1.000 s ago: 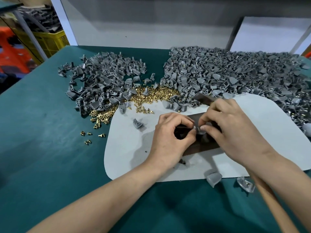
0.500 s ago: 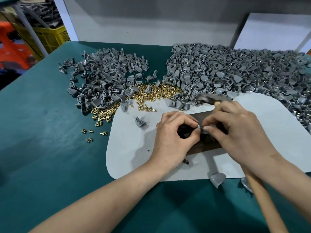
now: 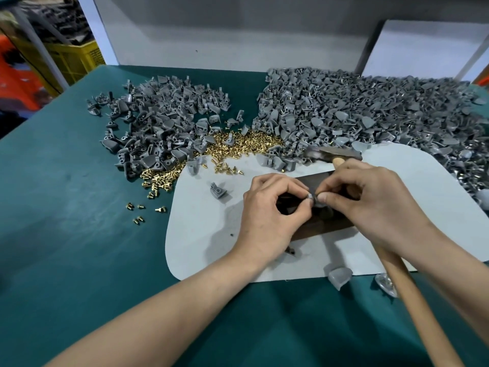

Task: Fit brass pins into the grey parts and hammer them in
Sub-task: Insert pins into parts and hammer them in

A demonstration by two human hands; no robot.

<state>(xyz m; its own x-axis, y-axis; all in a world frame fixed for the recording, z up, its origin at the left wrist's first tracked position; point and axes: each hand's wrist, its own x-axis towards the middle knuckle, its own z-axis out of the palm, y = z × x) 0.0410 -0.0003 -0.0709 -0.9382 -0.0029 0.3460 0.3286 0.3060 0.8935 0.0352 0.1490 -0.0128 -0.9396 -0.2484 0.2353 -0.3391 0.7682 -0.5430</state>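
Observation:
Over a dark metal block (image 3: 317,181) on the pale mat (image 3: 206,234), both my hands meet on one small grey part (image 3: 313,199). My left hand (image 3: 270,215) pinches it between thumb and forefinger. From the other side, my right hand (image 3: 370,205) pinches at the same part with thumb and fingertips; any pin there is hidden. A hammer lies under my right hand, its head (image 3: 336,153) beyond the knuckles and its wooden handle (image 3: 412,300) running back along my forearm. Brass pins (image 3: 246,143) are heaped behind the mat.
Grey parts lie in a pile at the back left (image 3: 158,128) and a larger one at the back right (image 3: 370,109). A single part (image 3: 218,190) sits on the mat, two more (image 3: 340,276) by its front edge. Stray pins (image 3: 137,213) dot the green table. A yellow crate (image 3: 71,59) stands beyond the table's left corner.
Both hands stay together on the small part over the block, with only slight finger shifts. The view has drifted a little; nothing was picked up or let go.

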